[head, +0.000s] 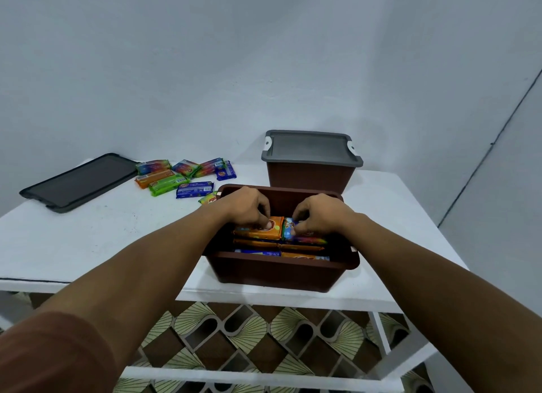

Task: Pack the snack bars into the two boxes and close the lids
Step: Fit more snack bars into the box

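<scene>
An open brown box [272,271] stands at the table's front edge, holding several snack bars in rows. Inside it my left hand [249,205] pinches an orange bar [256,231], and my right hand [319,213] pinches a blue multicoloured bar [305,239] beside it. A second brown box [311,174] with its grey lid [311,147] on stands behind. Several loose bars [181,175] lie on the table to the left, and one green bar [208,200] peeks out at the open box's left rim.
A dark grey lid [79,181] lies flat at the table's far left. The white table [88,240] stands against a pale wall. A lower white shelf rail [264,376] and patterned floor show below the front edge.
</scene>
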